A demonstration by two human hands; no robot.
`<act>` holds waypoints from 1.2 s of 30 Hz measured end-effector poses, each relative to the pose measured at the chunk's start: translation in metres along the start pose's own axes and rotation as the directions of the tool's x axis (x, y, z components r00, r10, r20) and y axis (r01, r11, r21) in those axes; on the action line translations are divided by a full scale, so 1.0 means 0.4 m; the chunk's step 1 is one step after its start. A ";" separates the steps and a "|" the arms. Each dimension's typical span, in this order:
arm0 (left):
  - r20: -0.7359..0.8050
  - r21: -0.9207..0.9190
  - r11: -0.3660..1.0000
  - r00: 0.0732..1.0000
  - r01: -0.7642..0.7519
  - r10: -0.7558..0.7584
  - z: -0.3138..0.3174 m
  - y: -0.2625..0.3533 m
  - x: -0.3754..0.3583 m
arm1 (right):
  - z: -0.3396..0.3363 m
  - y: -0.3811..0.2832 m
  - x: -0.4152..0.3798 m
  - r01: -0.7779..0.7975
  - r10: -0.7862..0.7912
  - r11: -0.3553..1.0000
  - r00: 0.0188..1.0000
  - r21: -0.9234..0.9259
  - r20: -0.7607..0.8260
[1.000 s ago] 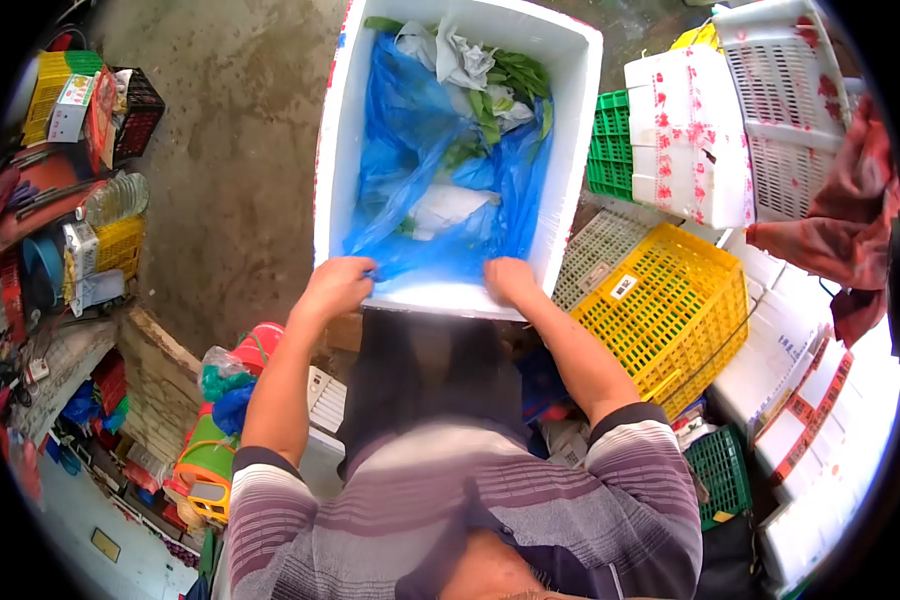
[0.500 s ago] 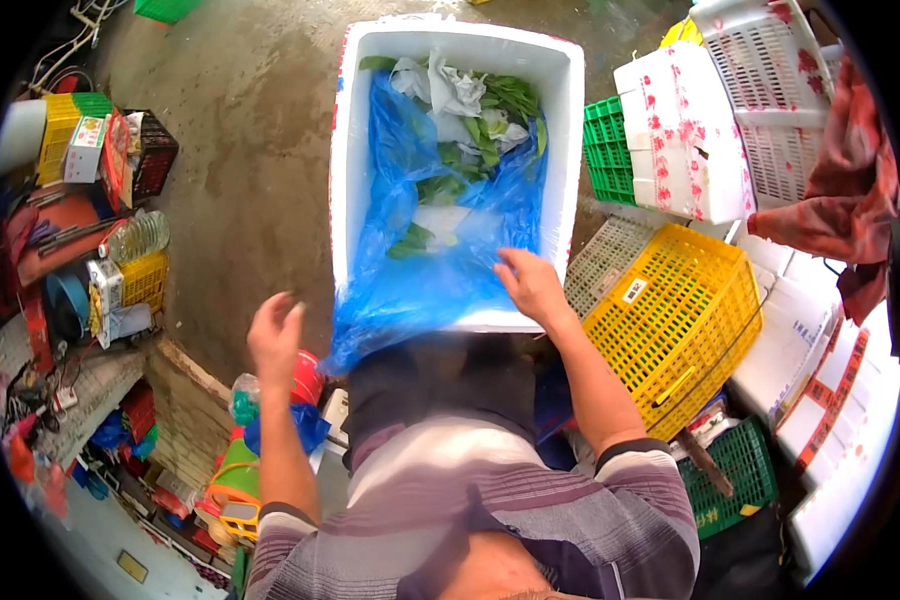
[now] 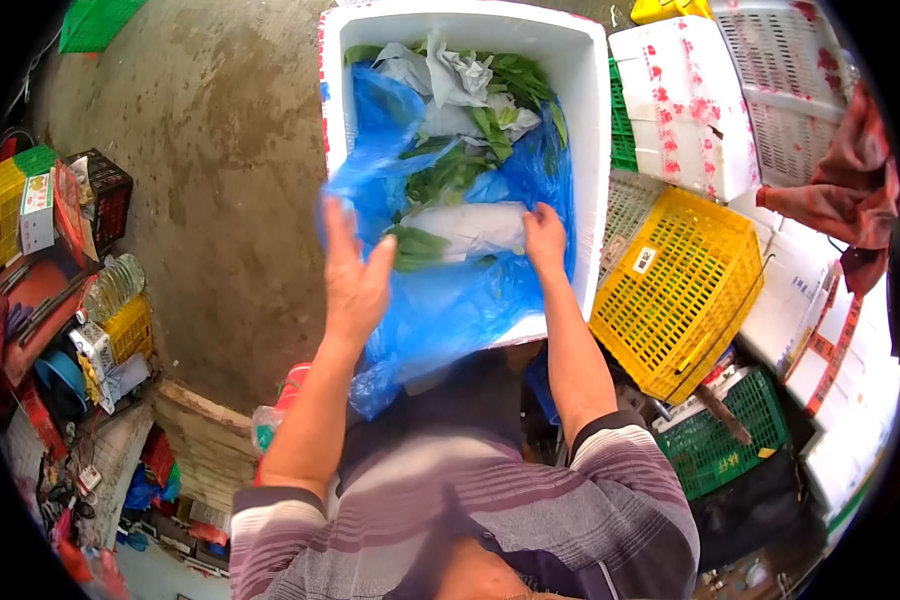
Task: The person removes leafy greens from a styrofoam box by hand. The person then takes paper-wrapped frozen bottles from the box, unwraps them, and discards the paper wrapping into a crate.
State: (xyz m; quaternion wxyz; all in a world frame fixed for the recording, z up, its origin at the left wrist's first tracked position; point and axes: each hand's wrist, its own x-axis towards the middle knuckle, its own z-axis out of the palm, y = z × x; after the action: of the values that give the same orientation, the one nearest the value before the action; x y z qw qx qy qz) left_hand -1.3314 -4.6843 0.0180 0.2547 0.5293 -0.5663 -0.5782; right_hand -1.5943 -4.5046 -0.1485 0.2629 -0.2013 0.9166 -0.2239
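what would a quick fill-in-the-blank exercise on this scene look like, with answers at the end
1. The loose plastic in the foam box is ____.
2. The leaves beside the left hand are ____.
3. The paper-like wrapping by the right hand is ____.
4. The labelled yellow crate stands to the ____ of the foam box.

Missing words: blue; green; white; right.

The left hand [image 3: 356, 290] is splayed, the right hand [image 3: 545, 242] curled.

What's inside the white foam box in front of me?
In the white foam box are crumpled blue plastic, leafy greens and white wrapping. Whatever lies beneath these layers is covered and can't be seen.
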 end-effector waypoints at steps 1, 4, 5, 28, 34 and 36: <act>-0.067 -0.007 1.000 0.997 -0.025 0.025 -0.032 0.010 -0.005 | 0.028 -0.041 -0.015 0.047 -0.056 0.994 0.994 0.098 0.099; -0.299 -0.063 0.998 0.954 -0.005 -0.014 -0.141 -0.044 0.036 | 0.149 -0.151 0.008 0.365 -0.368 0.930 0.918 0.049 0.147; -0.373 -0.088 0.996 0.926 0.024 -0.055 -0.162 -0.063 0.036 | 0.212 -0.149 0.036 0.378 -0.383 0.924 0.916 0.063 0.120; 0.065 -0.532 0.106 0.165 0.840 -0.984 0.298 -0.518 -0.040 | 0.233 -0.160 0.074 0.613 -0.644 0.760 0.755 0.216 0.122; -0.013 -0.590 0.245 0.294 0.769 -0.956 0.295 -0.642 -0.075 | 0.401 -0.235 0.130 0.853 -0.840 0.521 0.520 -0.035 0.154; -0.024 -0.635 0.275 0.338 0.722 -0.941 0.287 -0.626 -0.098 | 0.488 -0.214 0.140 0.843 -0.850 0.470 0.512 -0.261 0.126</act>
State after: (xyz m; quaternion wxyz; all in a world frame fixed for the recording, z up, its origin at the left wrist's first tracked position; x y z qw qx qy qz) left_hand -1.3465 -4.5478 -0.2242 0.1430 0.7626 0.0550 -0.6284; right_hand -1.5048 -4.6613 -0.2747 0.0756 -0.6612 0.7218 -0.1900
